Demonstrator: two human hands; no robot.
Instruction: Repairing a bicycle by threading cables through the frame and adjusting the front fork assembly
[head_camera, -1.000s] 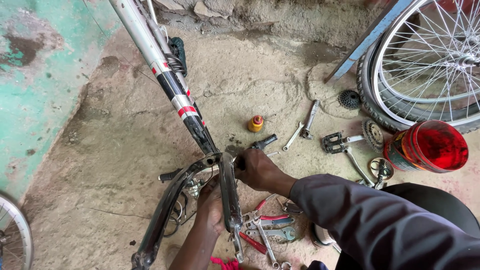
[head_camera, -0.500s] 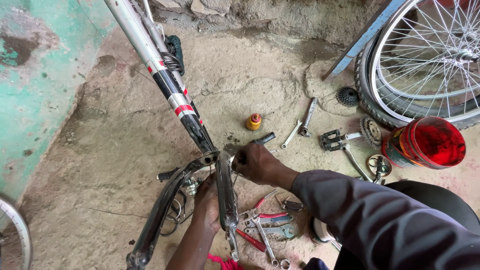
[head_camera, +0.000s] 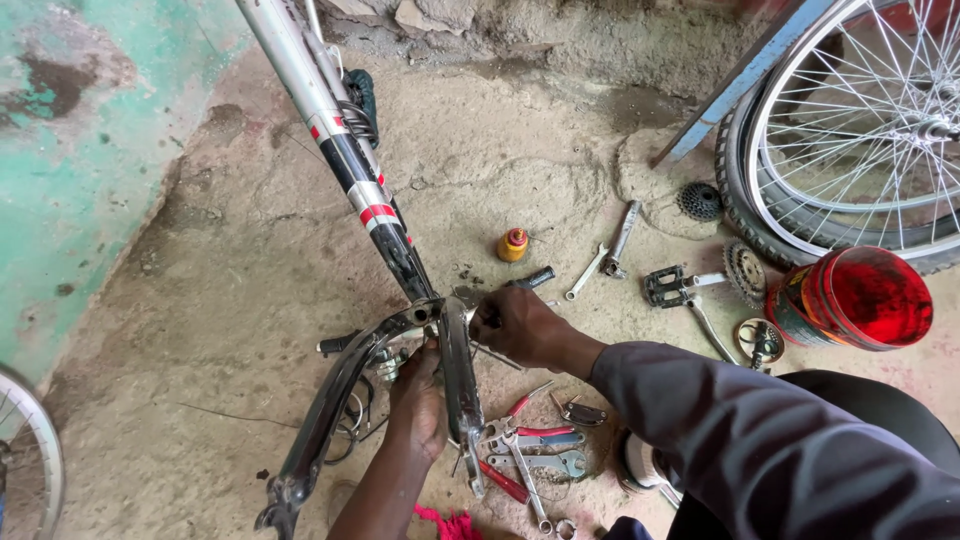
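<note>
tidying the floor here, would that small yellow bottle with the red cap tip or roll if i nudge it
The small yellow bottle with the red cap stands upright on rough, uneven concrete floor, so it probably tips easily. Its round body would likely roll afterwards. It looks small and probably light.

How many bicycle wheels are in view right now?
2. One spoked wheel leans at the upper right, behind the red tin; the rim of another shows at the lower left edge. Others may be out of frame.

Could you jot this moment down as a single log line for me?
left hand: gripping bike frame near bottom bracket | right hand: on black-handled tool at bracket | floor: wrenches, pedal, red tin
</note>
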